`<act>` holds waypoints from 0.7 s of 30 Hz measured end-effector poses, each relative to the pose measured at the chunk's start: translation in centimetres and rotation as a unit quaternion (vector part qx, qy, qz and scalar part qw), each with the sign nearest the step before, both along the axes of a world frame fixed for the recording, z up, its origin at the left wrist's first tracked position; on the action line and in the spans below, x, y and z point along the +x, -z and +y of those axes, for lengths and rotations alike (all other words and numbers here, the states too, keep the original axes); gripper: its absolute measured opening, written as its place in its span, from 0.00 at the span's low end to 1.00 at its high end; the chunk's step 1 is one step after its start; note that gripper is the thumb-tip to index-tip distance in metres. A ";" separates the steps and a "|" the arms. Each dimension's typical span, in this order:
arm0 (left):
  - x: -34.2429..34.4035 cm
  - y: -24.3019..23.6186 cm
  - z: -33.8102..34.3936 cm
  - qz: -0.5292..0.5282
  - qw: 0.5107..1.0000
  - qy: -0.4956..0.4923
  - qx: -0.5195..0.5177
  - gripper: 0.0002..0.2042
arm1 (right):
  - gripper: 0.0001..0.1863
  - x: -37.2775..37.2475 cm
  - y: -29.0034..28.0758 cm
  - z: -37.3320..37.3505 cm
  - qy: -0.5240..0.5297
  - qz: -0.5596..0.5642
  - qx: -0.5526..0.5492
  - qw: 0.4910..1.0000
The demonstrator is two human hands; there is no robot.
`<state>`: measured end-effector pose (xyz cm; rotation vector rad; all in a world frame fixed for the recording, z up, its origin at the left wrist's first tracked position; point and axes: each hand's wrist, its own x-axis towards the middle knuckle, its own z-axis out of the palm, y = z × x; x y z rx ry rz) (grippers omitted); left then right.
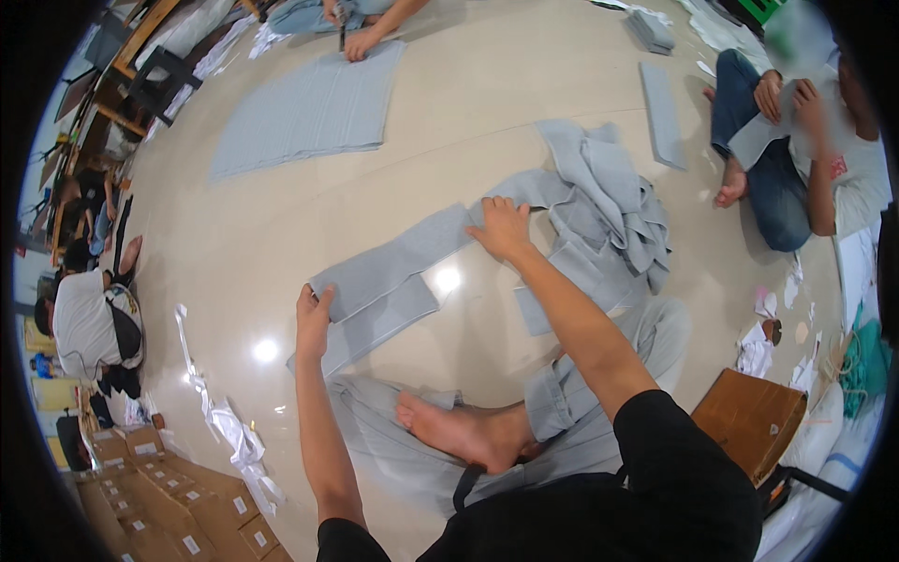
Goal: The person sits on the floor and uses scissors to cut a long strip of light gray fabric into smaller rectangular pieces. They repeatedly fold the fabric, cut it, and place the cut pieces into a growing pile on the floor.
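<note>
The left hand [314, 320] pinches the near end of the grey strip [398, 255] on the floor [253, 244] and the right hand [504, 228] presses it, fingers spread, beside the heap [613, 211], whose tangled folds could snag and skew it if pulled.

Grey cloth strips on the floor [215, 253]

Upper strip [393, 264]: long, light grey, laid nearly flat on a slant, left end lower. Lower strip [384, 320]: same grey, similar slant, partly covered by the upper one. Heap [604, 211]: grey cloth, loosely folded and rumpled, edges overlapping, right of both. Join between upper strip and heap: hidden, cannot tell.
</note>
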<state>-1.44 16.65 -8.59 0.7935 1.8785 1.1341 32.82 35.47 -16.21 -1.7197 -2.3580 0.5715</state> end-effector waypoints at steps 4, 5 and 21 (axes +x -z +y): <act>-3.0 2.0 -1.4 0.077 0.995 0.023 -0.065 0.17 | 0.27 -2.1 2.0 0.0 -0.003 -0.017 -0.050 0.999; -2.9 2.0 -1.7 0.050 0.997 0.005 -0.055 0.19 | 0.28 -2.8 1.9 0.1 -0.005 -0.037 -0.043 0.998; -6.9 1.4 -5.5 -0.023 0.992 -0.090 0.084 0.18 | 0.14 -8.2 0.5 1.7 -0.024 0.009 -0.005 1.000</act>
